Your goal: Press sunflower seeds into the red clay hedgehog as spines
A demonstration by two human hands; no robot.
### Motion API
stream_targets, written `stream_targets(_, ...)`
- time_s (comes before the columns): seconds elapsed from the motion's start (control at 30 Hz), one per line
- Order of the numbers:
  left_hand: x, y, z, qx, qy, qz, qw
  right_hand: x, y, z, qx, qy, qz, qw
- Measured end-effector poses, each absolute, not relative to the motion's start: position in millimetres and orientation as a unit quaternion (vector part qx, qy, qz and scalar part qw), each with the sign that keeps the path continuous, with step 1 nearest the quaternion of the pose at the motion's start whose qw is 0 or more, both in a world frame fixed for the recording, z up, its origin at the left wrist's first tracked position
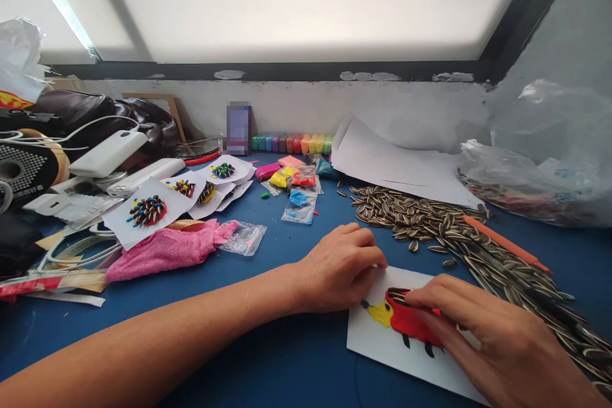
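A blue surface (268, 325) spreads before me, meeting a pale wall (306, 97) at twelve o'clock, with a bright, shaded window (306, 6) above it in a dark frame. At five o'clock lies a white card (363, 335) bearing a red body (406, 322) with a yellow snout (381, 313) pointing towards ten. My right grip (497, 331), at four o'clock, has thumb and fingers bent over that body, their tips at a few seeds along its upper edge; I cannot tell whether a seed is pinched between them. My left grip (342, 261) is curled beside the card's upper left corner, and I cannot tell if it holds anything, since the fingertips are tucked from sight. Loose sunflower seeds (406, 211) trail from three o'clock towards four, running out past the right edge, an orange stick (507, 243) lying over them. White sheets (396, 162) lean at the wall near three, and a clear bag (530, 185) beyond blurs its contents. Clay packets (300, 194) lie near the middle; a pink cloth (167, 250) lies at eight, by decorated cards (184, 211). An upright screen (238, 127) at ten is pixelated. My right hand covers the body's rear and part of the card, whose lower edge is cut off.
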State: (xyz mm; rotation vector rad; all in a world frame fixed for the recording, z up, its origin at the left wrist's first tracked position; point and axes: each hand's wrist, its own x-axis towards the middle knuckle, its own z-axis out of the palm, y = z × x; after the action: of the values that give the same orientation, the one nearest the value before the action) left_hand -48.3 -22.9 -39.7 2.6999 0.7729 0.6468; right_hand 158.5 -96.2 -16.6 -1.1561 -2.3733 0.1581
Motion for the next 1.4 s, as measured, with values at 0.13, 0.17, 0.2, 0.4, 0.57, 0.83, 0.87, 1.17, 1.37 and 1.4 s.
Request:
stream_targets(0.13, -48, -23, -40, 0.929, 0.264, 0.223, 0.131, 158, -95, -19, -0.425, -0.869, 0.055, 0.248)
stream_targets(0.17, -48, -23, -40, 0.929, 0.264, 0.223, 0.132, 158, -95, -19, -0.424, -0.87, 0.055, 0.247)
stream_targets(0.2, -48, -22, -40, 0.929, 0.263, 0.223, 0.134, 158, -95, -20, -0.422, -0.871, 0.055, 0.247)
stream_targets(0.4, -49, -22, -39, 0.927, 0.262, 0.229, 0.137, 160, -97, -23, -0.426, -0.87, 0.046, 0.243)
stream_targets(0.57, -48, -23, -39, 0.927, 0.267, 0.225, 0.137, 161, -98, -28, -0.436, -0.868, 0.03, 0.235)
stream_targets(0.83, -48, -22, -39, 0.928, 0.261, 0.23, 0.135, 160, -97, -30, -0.431, -0.876, 0.003, 0.215)
stream_targets(0.87, -48, -22, -39, 0.927, 0.26, 0.233, 0.136, 160, -97, -30, -0.431, -0.876, 0.0, 0.216)
stream_targets(1.17, -49, -23, -42, 0.927, 0.256, 0.242, 0.13, 157, -97, -36, -0.419, -0.88, -0.05, 0.218)
stream_targets(1.37, -49, -23, -42, 0.927, 0.261, 0.235, 0.13, 159, -100, -27, -0.43, -0.875, -0.04, 0.219)
stream_targets(1.4, -49, -23, -41, 0.928, 0.261, 0.233, 0.13, 160, -100, -24, -0.429, -0.876, -0.043, 0.215)
